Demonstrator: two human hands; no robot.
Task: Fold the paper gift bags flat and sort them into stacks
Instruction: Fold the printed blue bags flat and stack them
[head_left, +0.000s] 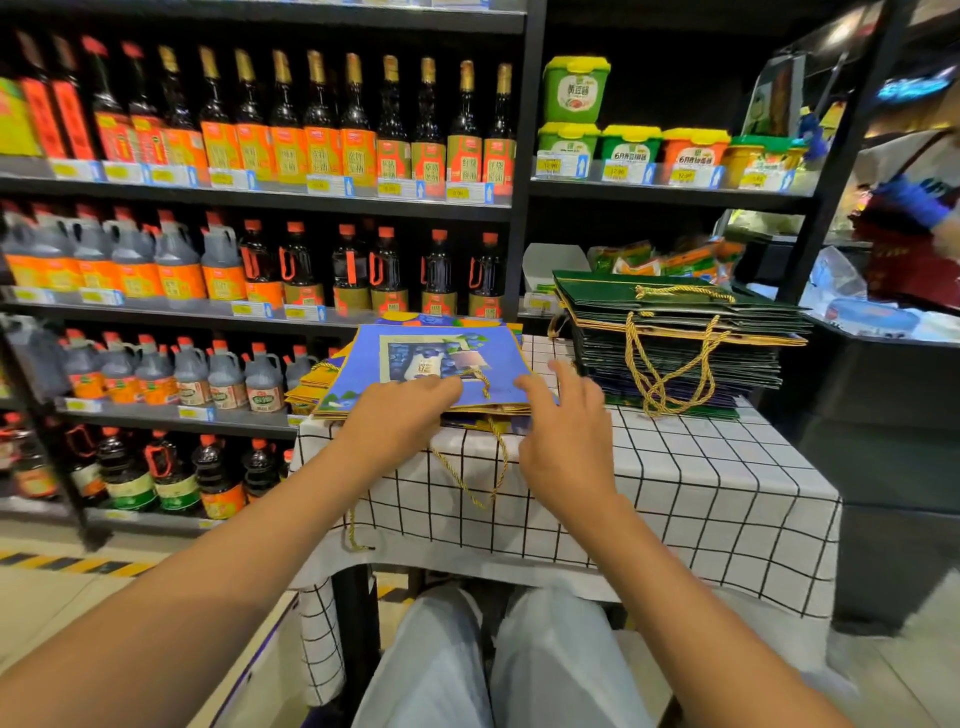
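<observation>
A flat blue gift bag with a bottle picture lies on top of a low stack of blue and yellow bags at the table's left. My left hand rests on its near edge with straight fingers. My right hand hovers just right of the bag, fingers spread and holding nothing. Gold rope handles hang from this stack over the cloth. A taller stack of flat dark green bags with gold rope handles stands at the table's right.
The table carries a white cloth with a black grid. Shelves of dark bottles stand behind and to the left, and tubs sit at upper right. A person in a red apron is at the far right. My knees are under the table.
</observation>
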